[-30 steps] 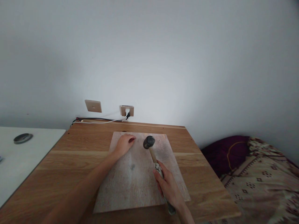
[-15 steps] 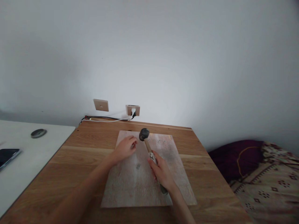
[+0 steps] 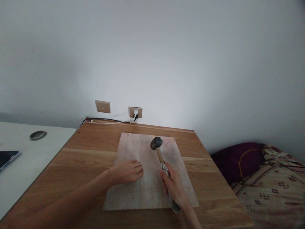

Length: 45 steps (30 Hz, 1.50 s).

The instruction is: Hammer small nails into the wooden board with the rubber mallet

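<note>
My right hand [image 3: 173, 181] is wrapped round the handle of a rubber mallet [image 3: 160, 154]. The mallet has a black head, a bare wooden shaft and a pale patterned grip with a dark end. Its head points away from me, over the far part of a worn, greyish-pink board [image 3: 133, 197]. Left of the mallet, my left hand [image 3: 128, 171] is over the middle of the board with its fingers curled closed. Whatever those fingers hold, if anything, is hidden.
The board lies on a wooden table [image 3: 83, 159] against a white wall. Cables [image 3: 111, 121] run along its back edge to a socket [image 3: 135, 112]. To the left, a white table [image 3: 21, 178] bears a round grey object [image 3: 38, 135] and a phone [image 3: 8, 157]. Patterned fabric [image 3: 269, 194] and purple fabric [image 3: 235, 159] lie right.
My left hand has come back towards me, from the board's far left to its middle. My right hand and the mallet have shifted slightly right and nearer to me.
</note>
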Each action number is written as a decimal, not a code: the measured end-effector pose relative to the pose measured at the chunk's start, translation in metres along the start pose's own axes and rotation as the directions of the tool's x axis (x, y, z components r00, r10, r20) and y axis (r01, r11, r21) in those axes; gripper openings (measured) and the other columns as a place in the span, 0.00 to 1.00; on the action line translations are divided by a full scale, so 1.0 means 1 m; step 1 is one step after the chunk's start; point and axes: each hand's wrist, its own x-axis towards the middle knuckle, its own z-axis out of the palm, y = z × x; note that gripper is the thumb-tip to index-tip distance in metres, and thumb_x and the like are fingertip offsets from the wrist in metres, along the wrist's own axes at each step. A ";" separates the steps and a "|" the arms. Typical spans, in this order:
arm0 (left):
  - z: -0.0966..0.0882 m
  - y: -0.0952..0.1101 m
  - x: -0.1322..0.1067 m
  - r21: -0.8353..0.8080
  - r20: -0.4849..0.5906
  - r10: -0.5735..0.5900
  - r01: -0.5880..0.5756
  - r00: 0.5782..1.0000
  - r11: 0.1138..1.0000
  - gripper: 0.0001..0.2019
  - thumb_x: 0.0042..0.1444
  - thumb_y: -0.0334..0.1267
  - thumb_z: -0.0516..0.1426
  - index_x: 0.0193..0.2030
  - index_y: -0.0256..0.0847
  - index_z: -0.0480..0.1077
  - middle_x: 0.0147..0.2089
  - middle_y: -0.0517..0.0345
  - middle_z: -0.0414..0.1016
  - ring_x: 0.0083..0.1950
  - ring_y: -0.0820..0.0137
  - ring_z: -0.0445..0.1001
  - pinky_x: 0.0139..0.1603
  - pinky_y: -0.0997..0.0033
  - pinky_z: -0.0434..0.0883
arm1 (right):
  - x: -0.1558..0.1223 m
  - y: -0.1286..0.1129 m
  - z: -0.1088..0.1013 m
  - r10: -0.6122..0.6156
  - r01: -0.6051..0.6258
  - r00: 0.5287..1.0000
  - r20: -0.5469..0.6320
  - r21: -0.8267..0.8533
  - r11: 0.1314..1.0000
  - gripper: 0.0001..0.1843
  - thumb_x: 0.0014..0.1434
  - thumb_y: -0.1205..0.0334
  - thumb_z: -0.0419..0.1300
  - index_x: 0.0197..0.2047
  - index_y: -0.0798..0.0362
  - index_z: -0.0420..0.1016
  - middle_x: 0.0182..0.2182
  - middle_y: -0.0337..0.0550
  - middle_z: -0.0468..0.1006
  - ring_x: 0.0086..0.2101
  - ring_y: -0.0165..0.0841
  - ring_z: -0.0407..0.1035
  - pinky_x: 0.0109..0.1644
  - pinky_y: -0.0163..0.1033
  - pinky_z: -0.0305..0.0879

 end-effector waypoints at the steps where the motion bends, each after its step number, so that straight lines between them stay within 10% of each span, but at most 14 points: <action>1: 0.000 0.001 0.002 -0.009 0.018 0.032 -0.032 0.999 0.999 0.11 0.60 0.27 0.65 0.36 0.51 0.76 0.38 0.57 0.83 0.42 0.59 0.79 0.48 0.64 0.76 | -0.001 0.000 0.000 0.003 -0.003 1.000 0.003 -0.002 1.000 0.34 0.70 0.39 0.56 0.65 0.59 0.71 0.16 0.25 0.63 0.13 0.28 0.56 0.15 0.31 0.54; 5: -0.002 0.000 0.012 -0.046 0.038 0.083 -0.081 0.996 0.996 0.13 0.62 0.24 0.63 0.37 0.51 0.77 0.37 0.58 0.82 0.43 0.60 0.80 0.53 0.64 0.75 | -0.003 0.000 0.000 0.003 -0.003 1.000 0.005 -0.011 1.000 0.35 0.70 0.40 0.57 0.67 0.60 0.70 0.15 0.25 0.62 0.13 0.29 0.56 0.16 0.31 0.55; 9: -0.006 -0.026 0.031 -0.073 -0.108 -0.114 0.106 0.988 0.992 0.11 0.64 0.27 0.61 0.46 0.48 0.81 0.43 0.53 0.85 0.49 0.56 0.82 0.59 0.57 0.75 | -0.005 -0.002 -0.001 -0.008 0.008 1.000 0.015 -0.012 1.000 0.33 0.71 0.41 0.57 0.66 0.60 0.71 0.17 0.26 0.63 0.14 0.28 0.58 0.16 0.31 0.56; 16: 0.001 -0.084 0.064 -0.231 -0.307 -0.476 0.420 0.824 0.877 0.10 0.63 0.27 0.58 0.45 0.39 0.81 0.46 0.48 0.88 0.45 0.59 0.86 0.49 0.62 0.80 | -0.001 -0.010 0.007 0.011 -0.011 1.000 0.019 0.024 1.000 0.32 0.70 0.42 0.56 0.64 0.59 0.71 0.16 0.24 0.63 0.14 0.28 0.58 0.15 0.30 0.55; 45: 0.007 -0.082 0.058 -0.244 -0.274 -0.507 0.450 0.817 0.859 0.11 0.61 0.28 0.60 0.42 0.44 0.84 0.44 0.50 0.87 0.47 0.57 0.83 0.55 0.59 0.77 | 0.024 -0.029 0.026 -0.013 0.007 0.994 0.110 0.054 0.999 0.37 0.69 0.41 0.56 0.70 0.59 0.66 0.19 0.23 0.64 0.13 0.27 0.59 0.14 0.28 0.56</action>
